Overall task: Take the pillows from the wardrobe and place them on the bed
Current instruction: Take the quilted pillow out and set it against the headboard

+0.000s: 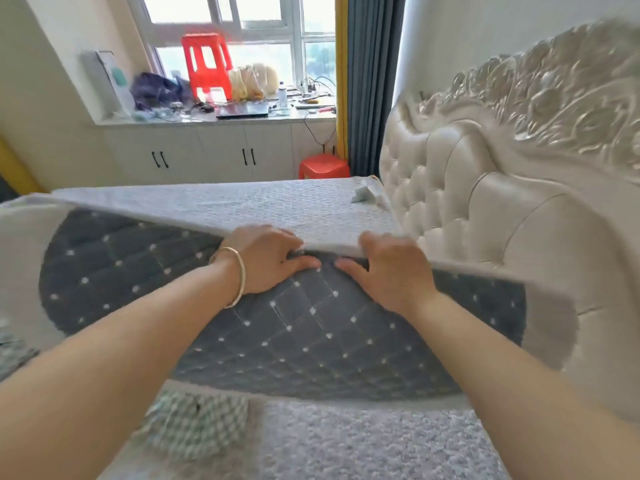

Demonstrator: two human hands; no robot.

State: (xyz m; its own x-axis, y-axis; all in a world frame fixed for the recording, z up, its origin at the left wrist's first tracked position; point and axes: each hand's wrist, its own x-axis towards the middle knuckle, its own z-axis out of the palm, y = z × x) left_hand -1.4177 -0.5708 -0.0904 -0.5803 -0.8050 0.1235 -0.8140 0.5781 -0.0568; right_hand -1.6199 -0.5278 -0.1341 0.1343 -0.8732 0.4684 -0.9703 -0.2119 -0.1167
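Note:
Both hands grip the raised edge of a quilted bed pad (242, 206). The pad is pale grey on top, and its underside (311, 341) is dark grey with white dots. My left hand (266, 261), with a bangle on the wrist, and my right hand (388, 271) hold the edge side by side, thumbs on the dark side and fingers hidden over the top. The bed (363, 441) has a fluffy grey surface below the pad. A green checked fabric piece (194, 424) lies on it near my left arm. I see no wardrobe and no clear pillow.
A cream tufted headboard (485, 188) stands on the right. Beyond the bed are white cabinets (207, 154) under a cluttered window ledge with a red stool (206, 64), a laptop (242, 110) and a bottle (283, 93). Another red stool (323, 166) stands by the curtains (370, 81).

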